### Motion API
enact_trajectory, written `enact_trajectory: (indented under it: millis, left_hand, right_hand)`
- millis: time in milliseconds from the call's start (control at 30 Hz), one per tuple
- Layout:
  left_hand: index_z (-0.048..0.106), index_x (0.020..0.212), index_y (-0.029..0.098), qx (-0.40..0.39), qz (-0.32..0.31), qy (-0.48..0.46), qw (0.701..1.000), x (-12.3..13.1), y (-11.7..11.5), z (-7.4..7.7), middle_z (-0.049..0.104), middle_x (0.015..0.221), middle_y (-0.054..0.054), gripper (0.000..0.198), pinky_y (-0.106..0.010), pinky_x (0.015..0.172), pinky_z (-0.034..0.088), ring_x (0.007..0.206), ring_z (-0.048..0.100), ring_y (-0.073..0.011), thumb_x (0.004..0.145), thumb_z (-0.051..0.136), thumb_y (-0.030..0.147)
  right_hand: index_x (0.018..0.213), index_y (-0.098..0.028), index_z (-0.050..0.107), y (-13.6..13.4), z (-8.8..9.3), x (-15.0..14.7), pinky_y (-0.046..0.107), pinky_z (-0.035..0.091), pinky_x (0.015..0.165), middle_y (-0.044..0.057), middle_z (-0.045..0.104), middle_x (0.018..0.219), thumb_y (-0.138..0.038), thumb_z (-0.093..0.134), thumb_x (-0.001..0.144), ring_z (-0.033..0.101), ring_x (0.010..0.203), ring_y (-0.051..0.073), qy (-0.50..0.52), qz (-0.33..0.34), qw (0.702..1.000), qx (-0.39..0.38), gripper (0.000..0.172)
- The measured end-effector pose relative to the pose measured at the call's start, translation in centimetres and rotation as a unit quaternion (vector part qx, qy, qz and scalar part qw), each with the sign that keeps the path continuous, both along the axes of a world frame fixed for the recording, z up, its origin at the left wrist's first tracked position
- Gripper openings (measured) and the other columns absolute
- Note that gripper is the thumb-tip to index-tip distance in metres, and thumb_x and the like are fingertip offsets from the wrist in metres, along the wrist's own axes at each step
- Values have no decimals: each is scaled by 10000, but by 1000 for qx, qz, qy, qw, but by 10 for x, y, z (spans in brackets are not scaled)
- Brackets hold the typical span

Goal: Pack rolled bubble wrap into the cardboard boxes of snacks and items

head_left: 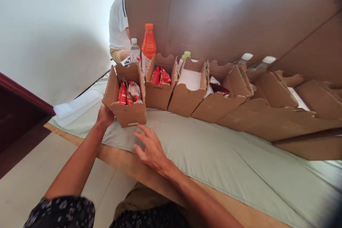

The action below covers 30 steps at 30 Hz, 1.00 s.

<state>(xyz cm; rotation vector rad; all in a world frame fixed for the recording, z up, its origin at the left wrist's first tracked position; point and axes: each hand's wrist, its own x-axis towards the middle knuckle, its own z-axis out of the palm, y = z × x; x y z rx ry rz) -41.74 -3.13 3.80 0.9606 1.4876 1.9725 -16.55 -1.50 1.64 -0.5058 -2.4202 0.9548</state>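
My left hand (105,115) grips the lower left side of a small open-topped cardboard box (130,115); its fingertips are hidden behind the box. Red snack packets (122,93) and a pink and white packet (134,91) stand inside that box. Just below the box's front, my right hand (151,148) is open, its fingers spread and nothing in them. Immediately right of the held box is another cardboard box (158,96), with red packets (160,76) in it.
More cardboard boxes (187,100) continue rightward along the cloth-covered table (171,128). An orange bottle (149,42) and a clear bottle (135,51) stand behind, before a tall cardboard panel (227,17). Clear plastic (77,104) lies at left. A person (117,21) is beyond the panel.
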Motion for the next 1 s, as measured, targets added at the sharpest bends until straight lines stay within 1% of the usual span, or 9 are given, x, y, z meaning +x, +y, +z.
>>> enact_trajectory:
  millis: [67,100,167,233,400,567,667,900,1000]
  left_hand:
    - [671,1257,258,5,-3,-12,1000,10,-28,-16,687,1371,-82,667,-461,1099,504,1368,567,-314,913,486,798]
    - [652,1283,263,-6,-12,3,1000,15,-39,-23,656,1422,-90,670,-463,1114,492,1402,538,-324,860,598,780]
    - [605,1324,249,-56,-19,49,997,21,-50,-34,617,1457,-116,761,-464,1128,475,1402,535,-341,717,841,644]
    - [569,1318,216,-113,-13,90,990,21,-49,-38,639,1383,-133,836,-462,1100,492,1315,598,-338,630,940,511]
    - [576,1238,190,-135,-25,114,984,6,-26,-26,684,1226,-117,723,-435,976,563,1149,663,-303,679,898,517]
    - [582,1260,197,-114,-40,134,984,-13,-10,-13,671,1309,-129,689,-414,989,556,1254,611,-321,691,877,448]
    - [572,1288,193,-97,-28,146,984,-20,6,-12,653,1352,-130,691,-397,1033,524,1303,582,-317,688,850,393]
    - [593,1193,175,-96,11,172,980,-24,55,-18,688,1214,-104,527,-406,1047,503,1133,638,-265,708,728,330]
    - [587,1238,176,-109,21,181,977,-23,64,-21,698,1198,-106,535,-424,1038,518,1113,657,-262,725,664,308]
  right_hand:
    - [1294,-150,693,16,-3,11,523,460,1169,178,559,1518,-224,556,905,553,1376,309,-2,-51,999,5,420]
    - [1316,-124,680,23,-4,13,533,455,1171,196,557,1514,-217,542,905,548,1378,320,-11,-64,998,6,444]
    - [1408,-87,616,36,-8,12,548,424,1197,217,530,1540,-217,554,889,517,1415,333,-28,-60,998,6,538]
    - [1500,-99,530,44,-14,4,552,395,1223,211,503,1573,-227,589,864,488,1452,327,-34,-40,999,4,651]
    - [1583,-97,413,49,-30,-8,573,373,1237,229,463,1604,-216,625,825,456,1487,331,-30,-18,999,2,796]
    - [1571,-144,446,48,-36,-3,575,367,1239,201,476,1601,-197,605,842,469,1473,323,-23,-20,1000,3,748]
    - [1547,-150,481,47,-36,-1,575,380,1228,197,490,1591,-193,592,857,483,1460,322,-24,-25,999,0,700]
    - [1474,-136,558,47,-37,-2,562,395,1221,199,537,1548,-192,582,861,523,1421,317,-17,-34,999,-3,616]
    - [1465,-165,570,47,-38,-3,544,399,1222,176,553,1538,-183,585,857,529,1415,301,-11,-39,999,-2,609]
